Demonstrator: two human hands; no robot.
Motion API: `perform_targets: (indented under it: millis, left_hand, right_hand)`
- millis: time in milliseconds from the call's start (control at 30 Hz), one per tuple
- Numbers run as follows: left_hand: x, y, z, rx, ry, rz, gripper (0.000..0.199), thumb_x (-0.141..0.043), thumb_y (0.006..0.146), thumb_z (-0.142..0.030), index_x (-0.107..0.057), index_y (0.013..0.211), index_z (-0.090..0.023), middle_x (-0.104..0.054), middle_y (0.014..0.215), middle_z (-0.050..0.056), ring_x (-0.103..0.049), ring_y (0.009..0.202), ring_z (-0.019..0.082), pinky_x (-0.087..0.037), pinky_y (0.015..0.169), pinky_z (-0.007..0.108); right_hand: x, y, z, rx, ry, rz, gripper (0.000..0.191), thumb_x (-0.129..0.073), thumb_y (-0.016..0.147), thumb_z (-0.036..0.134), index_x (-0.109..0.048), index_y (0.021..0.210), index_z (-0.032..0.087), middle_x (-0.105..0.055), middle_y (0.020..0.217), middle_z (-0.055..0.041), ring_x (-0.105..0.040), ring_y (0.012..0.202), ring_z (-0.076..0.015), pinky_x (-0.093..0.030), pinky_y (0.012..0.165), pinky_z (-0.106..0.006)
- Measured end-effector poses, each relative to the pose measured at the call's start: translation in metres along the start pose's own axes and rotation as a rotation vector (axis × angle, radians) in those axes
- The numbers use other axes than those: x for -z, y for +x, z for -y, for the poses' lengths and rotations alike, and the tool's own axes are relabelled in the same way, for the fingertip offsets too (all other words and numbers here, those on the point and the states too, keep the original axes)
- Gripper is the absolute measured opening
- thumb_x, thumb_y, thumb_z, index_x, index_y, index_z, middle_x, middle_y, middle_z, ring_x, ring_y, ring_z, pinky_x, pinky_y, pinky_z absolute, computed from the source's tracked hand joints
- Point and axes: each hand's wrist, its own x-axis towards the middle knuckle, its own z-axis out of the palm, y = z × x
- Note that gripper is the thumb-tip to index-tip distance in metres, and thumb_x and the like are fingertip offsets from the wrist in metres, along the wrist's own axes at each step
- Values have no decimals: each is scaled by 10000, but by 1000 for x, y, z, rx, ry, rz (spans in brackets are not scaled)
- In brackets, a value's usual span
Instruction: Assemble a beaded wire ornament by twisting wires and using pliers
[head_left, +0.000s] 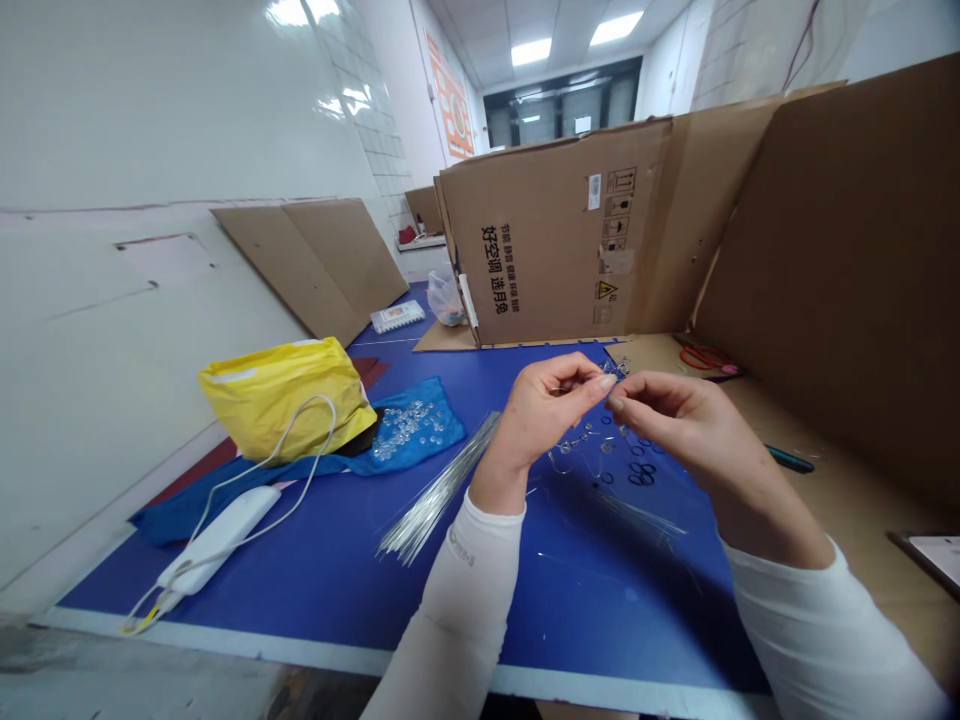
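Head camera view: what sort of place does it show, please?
Probably a small craft workshop: on the blue table lie a bundle of thin wires and small clear bead-like pieces, with a cardboard screen standing behind.

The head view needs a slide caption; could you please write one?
Left hand and right hand close together over a blue table, near silvery strands.

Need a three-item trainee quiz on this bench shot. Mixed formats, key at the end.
1. True or false: the clear beads lie on the yellow bag.
2. Which is nearest the left hand? A) scissors; B) wire bundle; C) yellow bag.
3. Fill in: the fingertips of the left hand and right hand come close together above the ____ tabletop.

Key: 1. False, on the blue sheet; 2. B; 3. blue.
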Motion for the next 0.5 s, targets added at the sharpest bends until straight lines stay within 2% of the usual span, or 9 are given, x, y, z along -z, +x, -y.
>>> perform_targets:
  millis: [133, 267, 400, 500]
  left_hand:
    - [-1, 0, 1, -4, 25, -1, 381, -761, 850, -521, -627, 736, -183, -520, 625, -50, -419, 534, 64, -330, 510, 227]
    - [0, 1, 4, 29, 24, -24, 361, -745, 860, -502, -620, 738, -186, -508, 617, -53, -415, 530, 64, -326, 513, 225]
    - [-1, 1, 5, 55, 18, -66, 353, -722, 872, -471, -595, 714, -182, -468, 547, -66, -389, 499, 61, -305, 505, 219]
    - [-2, 1, 5, 75, -1, -105, 336, -725, 865, -436, -584, 704, -177, -460, 526, -72, -378, 486, 55, -289, 499, 215]
  right_hand:
    - [-2, -1, -1, 54, -88, -31, 229, -691, 840, 412, -704, 766, 196, -601, 664, -6, -478, 595, -129, -365, 542, -273]
    - [-7, -3, 2, 151, -270, -144, 166, -624, 855, 316, -709, 758, 211, -643, 654, -18, -532, 596, -149, -391, 564, -291]
    - [-15, -6, 2, 291, -443, -241, 170, -600, 896, 262, -704, 770, 216, -658, 653, -18, -560, 586, -149, -410, 580, -295]
    - [-24, -9, -1, 415, -661, -302, 205, -564, 951, 245, -710, 815, 199, -681, 716, -44, -589, 625, -161, -415, 612, -306]
